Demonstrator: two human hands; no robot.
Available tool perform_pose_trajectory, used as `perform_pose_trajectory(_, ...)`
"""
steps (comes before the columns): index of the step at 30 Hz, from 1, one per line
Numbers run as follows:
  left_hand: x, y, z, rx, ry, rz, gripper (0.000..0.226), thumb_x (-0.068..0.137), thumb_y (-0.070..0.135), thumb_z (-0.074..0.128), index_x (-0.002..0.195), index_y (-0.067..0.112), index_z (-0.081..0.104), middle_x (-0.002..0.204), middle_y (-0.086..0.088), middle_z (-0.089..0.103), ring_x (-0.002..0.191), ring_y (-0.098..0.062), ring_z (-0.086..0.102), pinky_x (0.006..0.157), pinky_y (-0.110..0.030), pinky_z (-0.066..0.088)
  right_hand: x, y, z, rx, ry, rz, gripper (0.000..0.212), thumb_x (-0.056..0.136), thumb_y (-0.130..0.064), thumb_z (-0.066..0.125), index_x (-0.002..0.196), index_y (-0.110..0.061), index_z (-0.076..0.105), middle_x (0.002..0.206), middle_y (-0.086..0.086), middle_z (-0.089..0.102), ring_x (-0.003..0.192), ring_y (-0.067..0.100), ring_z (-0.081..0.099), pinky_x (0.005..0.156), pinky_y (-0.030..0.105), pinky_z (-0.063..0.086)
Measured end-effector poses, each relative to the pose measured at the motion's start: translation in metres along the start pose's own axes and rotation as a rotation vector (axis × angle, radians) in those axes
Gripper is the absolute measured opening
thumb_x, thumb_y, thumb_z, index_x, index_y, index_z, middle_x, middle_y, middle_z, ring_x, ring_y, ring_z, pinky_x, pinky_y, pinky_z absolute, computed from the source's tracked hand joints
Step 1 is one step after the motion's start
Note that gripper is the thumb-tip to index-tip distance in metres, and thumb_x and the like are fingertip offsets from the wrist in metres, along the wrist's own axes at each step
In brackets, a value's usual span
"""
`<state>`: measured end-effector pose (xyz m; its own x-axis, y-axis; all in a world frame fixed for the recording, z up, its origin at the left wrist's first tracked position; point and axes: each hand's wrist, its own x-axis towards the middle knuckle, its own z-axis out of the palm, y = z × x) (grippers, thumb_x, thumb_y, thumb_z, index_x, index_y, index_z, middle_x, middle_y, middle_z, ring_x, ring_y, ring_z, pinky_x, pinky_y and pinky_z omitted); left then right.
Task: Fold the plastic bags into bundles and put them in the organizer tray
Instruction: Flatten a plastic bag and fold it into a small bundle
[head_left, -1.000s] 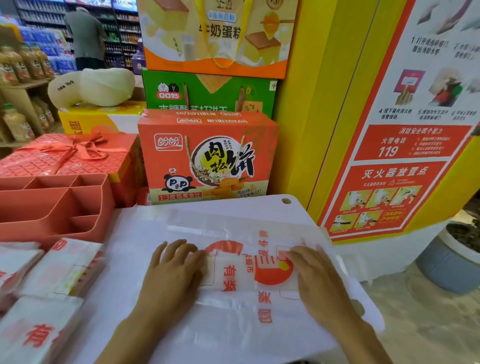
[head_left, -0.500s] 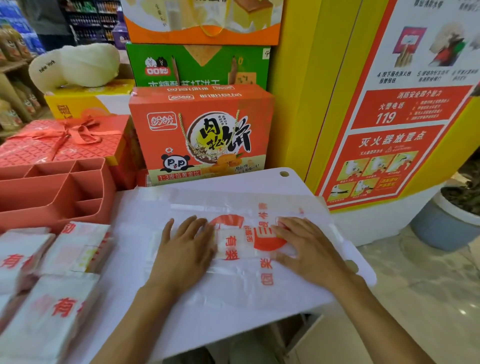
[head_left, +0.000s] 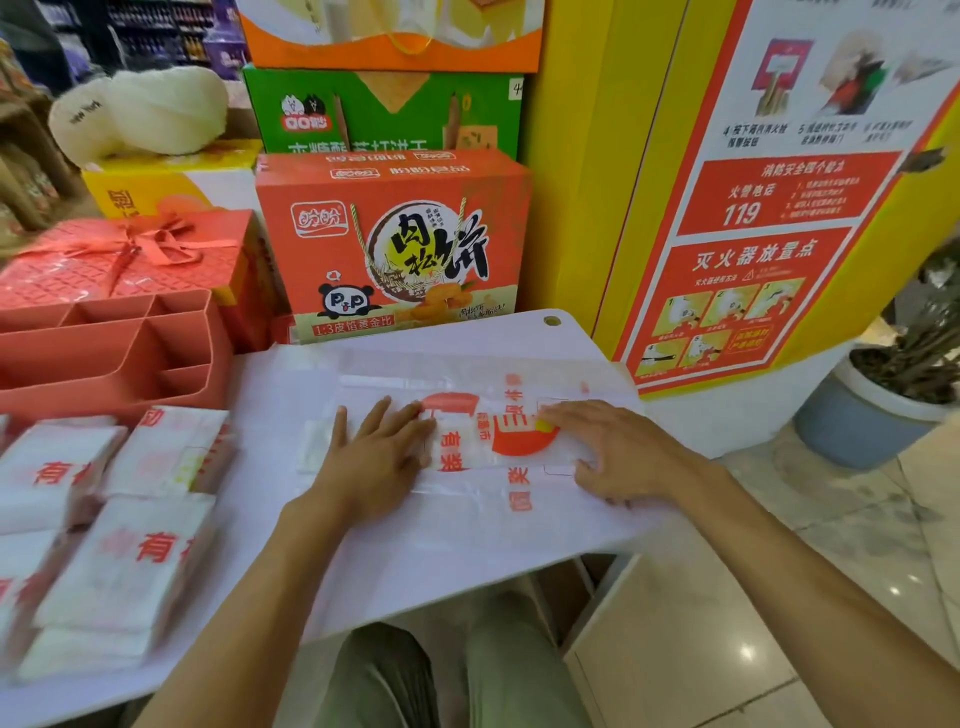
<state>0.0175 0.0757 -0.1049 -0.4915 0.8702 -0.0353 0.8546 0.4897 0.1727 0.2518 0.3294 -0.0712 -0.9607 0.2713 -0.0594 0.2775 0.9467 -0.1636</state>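
Translucent plastic, printed red: I see the bag (head_left: 467, 448) lying as a folded strip across the white table (head_left: 415, 569), its middle bare between the two hands. The left hand (head_left: 375, 460) lies flat on its left part, fingers straight and spread, pressing down. The right hand (head_left: 621, 453) rests on its right end, fingers extended, gripping nothing. Folded bundles (head_left: 130, 566) lie at the left. The tray (head_left: 67, 397) stands behind them, apart from the bag.

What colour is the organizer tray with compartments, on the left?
The organizer tray is plain coral red, seen best in the head view.
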Motion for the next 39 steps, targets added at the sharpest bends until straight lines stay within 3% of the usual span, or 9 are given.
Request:
perform_pose_trajectory(4, -0.008, 0.006, 0.010, -0.062, 0.098, -0.009, 0.068, 0.097, 0.054, 0.002, 0.159, 0.038, 0.023, 0.169, 0.014, 0.011, 0.157, -0.016, 0.003, 0.123, -0.054, -0.010, -0.009, 0.004, 0.000, 0.031, 0.002, 0.046, 0.071, 0.096, -0.060, 0.053, 0.158, -0.043, 0.022, 0.163, -0.018, 0.029, 0.148, 0.009, 0.029, 0.119, 0.037, 0.035)
perform_pose_trajectory(7, -0.008, 0.004, 0.013, -0.082, 0.123, -0.008, 0.077, 0.091, 0.058, -0.006, 0.160, 0.038, 0.023, 0.168, 0.016, 0.013, 0.156, -0.013, 0.007, 0.125, -0.050, -0.008, -0.013, 0.002, 0.005, -0.070, 0.087, 0.032, 0.061, 0.103, -0.051, 0.045, 0.158, -0.042, 0.020, 0.161, -0.014, 0.035, 0.146, 0.011, 0.036, 0.112, 0.037, 0.043)
perform_pose_trajectory(10, -0.007, 0.003, 0.014, -0.091, 0.111, -0.013, 0.069, 0.098, 0.058, 0.002, 0.160, 0.038, 0.023, 0.168, 0.017, 0.012, 0.156, -0.010, 0.005, 0.125, -0.049, -0.008, -0.016, 0.003, 0.006, -0.048, 0.158, 0.054, 0.057, 0.100, -0.030, 0.051, 0.154, -0.038, 0.034, 0.154, -0.008, 0.047, 0.135, 0.015, 0.050, 0.099, 0.036, 0.050)
perform_pose_trajectory(15, -0.007, 0.004, 0.013, -0.057, 0.116, -0.019, 0.055, 0.107, 0.051, 0.020, 0.160, 0.036, 0.024, 0.168, 0.016, 0.013, 0.156, -0.012, 0.007, 0.125, -0.050, -0.006, -0.026, 0.029, 0.008, -0.041, 0.256, 0.274, 0.053, 0.094, -0.010, 0.062, 0.144, -0.024, 0.055, 0.148, 0.000, 0.055, 0.129, 0.025, 0.054, 0.102, 0.041, 0.046)
perform_pose_trajectory(18, -0.007, 0.005, 0.013, -0.052, 0.126, -0.015, 0.055, 0.107, 0.051, 0.021, 0.160, 0.035, 0.025, 0.169, 0.013, 0.014, 0.157, -0.014, 0.007, 0.125, -0.051, -0.006, -0.036, 0.052, 0.009, 0.171, 0.408, 0.452, 0.044, 0.093, -0.002, 0.057, 0.131, -0.023, 0.067, 0.137, -0.001, 0.063, 0.117, 0.027, 0.060, 0.083, 0.036, 0.049)
perform_pose_trajectory(22, -0.013, 0.004, 0.011, -0.043, 0.155, -0.002, 0.052, 0.107, 0.049, 0.028, 0.157, 0.036, 0.030, 0.169, 0.009, 0.014, 0.157, -0.017, 0.002, 0.125, -0.054, -0.008, -0.049, 0.069, 0.007, 0.425, 0.599, 0.563, 0.036, 0.092, -0.002, 0.054, 0.110, -0.025, 0.075, 0.114, -0.001, 0.073, 0.107, 0.026, 0.065, 0.089, 0.037, 0.051)
perform_pose_trajectory(27, -0.026, -0.007, 0.008, -0.012, 0.068, -0.056, 0.054, 0.107, 0.053, 0.019, 0.160, 0.041, 0.016, 0.170, 0.007, 0.001, 0.157, -0.020, -0.011, 0.123, -0.052, -0.013, -0.050, 0.065, -0.007, 0.199, 0.728, 0.479, 0.034, 0.094, 0.005, 0.052, 0.108, -0.017, 0.074, 0.120, 0.003, 0.067, 0.111, 0.028, 0.061, 0.089, 0.042, 0.053)
perform_pose_trajectory(33, -0.034, -0.001, 0.011, -0.037, 0.107, -0.066, 0.055, 0.107, 0.050, 0.018, 0.160, 0.039, 0.016, 0.170, 0.006, 0.006, 0.157, -0.019, -0.002, 0.125, -0.052, -0.008, -0.027, 0.000, -0.006, -0.051, 0.565, 0.268, 0.041, 0.091, 0.007, 0.060, 0.128, -0.010, 0.067, 0.146, 0.009, 0.052, 0.135, 0.031, 0.046, 0.101, 0.050, 0.052)
perform_pose_trajectory(39, -0.032, -0.006, 0.015, -0.004, 0.105, -0.057, 0.069, 0.095, 0.058, -0.001, 0.160, 0.040, 0.013, 0.171, 0.007, 0.005, 0.157, -0.019, -0.001, 0.126, -0.052, -0.004, -0.005, -0.037, 0.026, 0.136, 0.278, 0.290, 0.052, 0.103, -0.012, 0.049, 0.149, -0.035, 0.046, 0.164, -0.008, 0.028, 0.150, 0.020, 0.027, 0.118, 0.049, 0.037)
